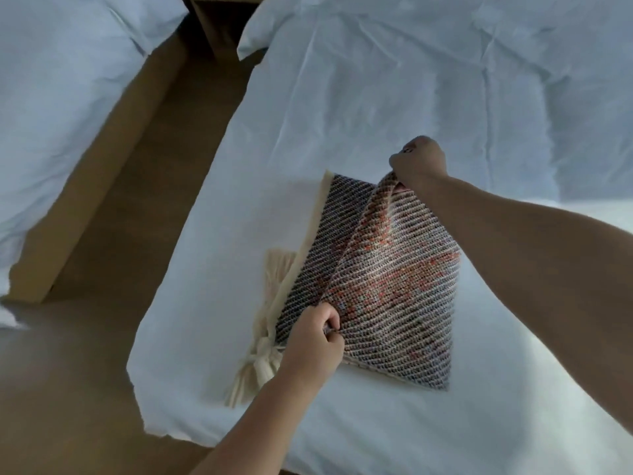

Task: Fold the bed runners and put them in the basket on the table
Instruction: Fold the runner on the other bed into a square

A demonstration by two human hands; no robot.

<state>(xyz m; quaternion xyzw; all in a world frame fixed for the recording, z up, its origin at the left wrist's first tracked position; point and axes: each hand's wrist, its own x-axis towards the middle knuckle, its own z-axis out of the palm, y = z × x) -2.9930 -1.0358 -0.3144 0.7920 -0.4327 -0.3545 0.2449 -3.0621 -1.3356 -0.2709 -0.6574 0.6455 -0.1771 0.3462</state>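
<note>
A woven bed runner (387, 286), dark with cream stripes and orange-red patches, lies partly folded on the near corner of the white bed (376, 97). Its cream fringe (260, 365) spills out at the left side. My right hand (419, 162) grips the far corner of the top layer and holds it lifted off the bed. My left hand (317, 337) pinches the near edge of that same layer. The lower layer lies flat beneath. No basket or table is in view.
A second bed with white bedding (58, 97) stands to the left, on a brown base. A strip of brown floor (113, 234) runs between the two beds. The white duvet is crumpled toward the far right.
</note>
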